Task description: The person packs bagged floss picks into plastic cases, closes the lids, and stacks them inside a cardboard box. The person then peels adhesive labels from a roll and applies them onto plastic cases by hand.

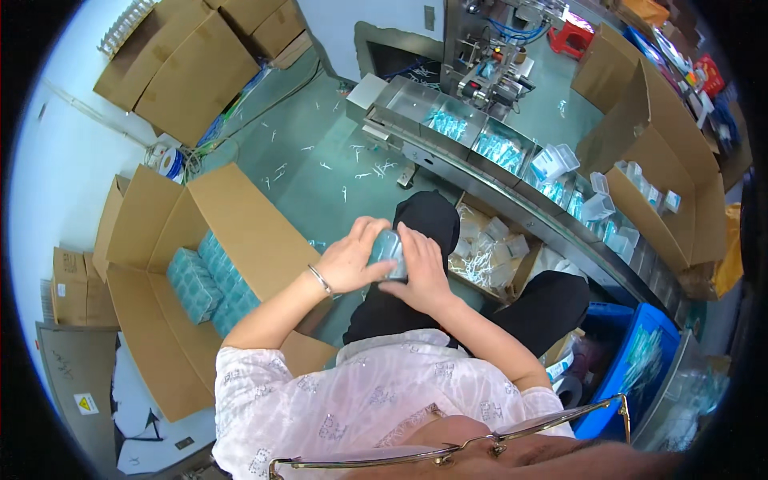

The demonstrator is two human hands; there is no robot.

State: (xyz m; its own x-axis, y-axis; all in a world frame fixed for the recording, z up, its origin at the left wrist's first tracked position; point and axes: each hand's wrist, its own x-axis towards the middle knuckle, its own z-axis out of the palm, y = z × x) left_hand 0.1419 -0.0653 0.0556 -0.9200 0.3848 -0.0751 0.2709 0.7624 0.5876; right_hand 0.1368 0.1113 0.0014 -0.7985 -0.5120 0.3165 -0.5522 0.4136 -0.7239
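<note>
Above my lap, a small clear plastic box with teal contents is held between both hands. My left hand grips it from the left side, the thumb across its front. Closed on its right side is my right hand, fingers over the far end. Part of the box is hidden behind the fingers. To my left, an open cardboard carton holds wrapped packs of teal boxes. A metal trough line ahead carries teal floss picks and several clear boxes.
A machine stands at the far end of the trough. Beneath it, a carton holds white picks and clear boxes. Loose picks lie on the green floor. Large cartons stand at right, near a blue bin.
</note>
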